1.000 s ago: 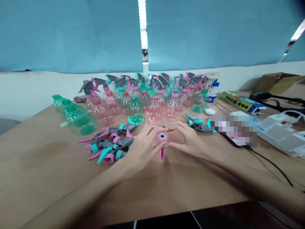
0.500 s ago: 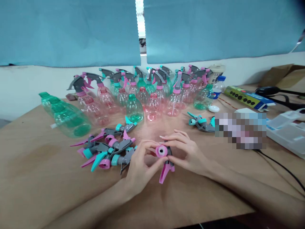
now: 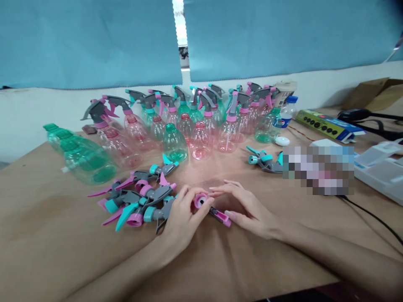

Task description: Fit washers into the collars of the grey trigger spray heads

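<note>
My left hand (image 3: 184, 218) pinches a grey and pink trigger spray head (image 3: 201, 201) by its pink collar, the collar's opening facing me. Its pink trigger points down to the right. Close by on the right is my right hand (image 3: 248, 209), its fingers stretched out and apart; the thumb tip lies at the trigger's end, and I cannot tell if it touches. Left of my left hand lies a pile of loose spray heads (image 3: 154, 195) with pink and turquoise parts. Further back stand open bottles, among them a green bottle (image 3: 174, 144) and a pink bottle (image 3: 201, 142).
Several bottles with spray heads fitted (image 3: 208, 115) line the wall. Open green bottles (image 3: 88, 161) stand at the left. On the right are turquoise spray heads (image 3: 267, 161), a white oval object (image 3: 282, 141), a Pepsi bottle (image 3: 287, 113), a box (image 3: 329, 125) and a clear organizer (image 3: 384, 167).
The spray head has turned and shifted left in my left hand, its trigger swinging to the right. My right hand has let go of it and its fingers have spread.
</note>
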A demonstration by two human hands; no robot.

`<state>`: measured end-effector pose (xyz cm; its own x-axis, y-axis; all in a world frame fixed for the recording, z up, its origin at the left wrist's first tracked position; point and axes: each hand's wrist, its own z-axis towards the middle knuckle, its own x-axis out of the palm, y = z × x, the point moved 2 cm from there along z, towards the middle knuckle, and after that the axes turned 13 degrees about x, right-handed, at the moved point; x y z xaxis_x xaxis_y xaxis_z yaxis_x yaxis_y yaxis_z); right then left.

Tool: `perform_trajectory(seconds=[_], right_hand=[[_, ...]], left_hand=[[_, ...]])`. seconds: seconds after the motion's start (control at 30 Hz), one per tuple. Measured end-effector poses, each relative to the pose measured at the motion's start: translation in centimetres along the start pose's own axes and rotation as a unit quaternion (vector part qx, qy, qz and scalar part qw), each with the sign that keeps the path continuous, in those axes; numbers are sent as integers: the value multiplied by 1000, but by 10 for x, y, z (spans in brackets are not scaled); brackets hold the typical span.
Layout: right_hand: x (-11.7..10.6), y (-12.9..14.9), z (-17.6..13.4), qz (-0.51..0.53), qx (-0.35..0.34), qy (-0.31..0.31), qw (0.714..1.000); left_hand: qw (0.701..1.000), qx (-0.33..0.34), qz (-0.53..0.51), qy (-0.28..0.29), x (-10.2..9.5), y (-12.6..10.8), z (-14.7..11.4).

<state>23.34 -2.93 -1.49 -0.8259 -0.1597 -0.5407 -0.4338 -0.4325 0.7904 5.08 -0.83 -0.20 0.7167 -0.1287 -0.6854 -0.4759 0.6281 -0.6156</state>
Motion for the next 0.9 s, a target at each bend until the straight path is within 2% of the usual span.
perform_trajectory(seconds=[0.1,0.23,0.33,0.47,0.53,0.6,0.77,0.9], right_hand=[[1,-2,0,-27,-21,-10,999],[4,-3,0,-90,-18,-73,993],[2,-3,0,-100,-26,-114,988],[-7,-11,4,-134,22,-176,975],[-12,-16,8,-136,60,-172,974],[-14,-15,8,-121,59,-163,977],[1,13,-4,-150,-86,-101,980],[18,22,-10,-216,-109,-63,968]], left_hand=[[999,-37,-3,10,1,2,1],[996,-82,-2,18,2,4,0],[995,-97,-1,18,1,3,0],[995,-85,3,49,2,-2,-1],[994,-82,13,68,4,-4,-2],[993,-88,25,71,4,-4,-3],[992,-98,57,61,5,2,-4],[992,-77,63,73,6,3,-5]])
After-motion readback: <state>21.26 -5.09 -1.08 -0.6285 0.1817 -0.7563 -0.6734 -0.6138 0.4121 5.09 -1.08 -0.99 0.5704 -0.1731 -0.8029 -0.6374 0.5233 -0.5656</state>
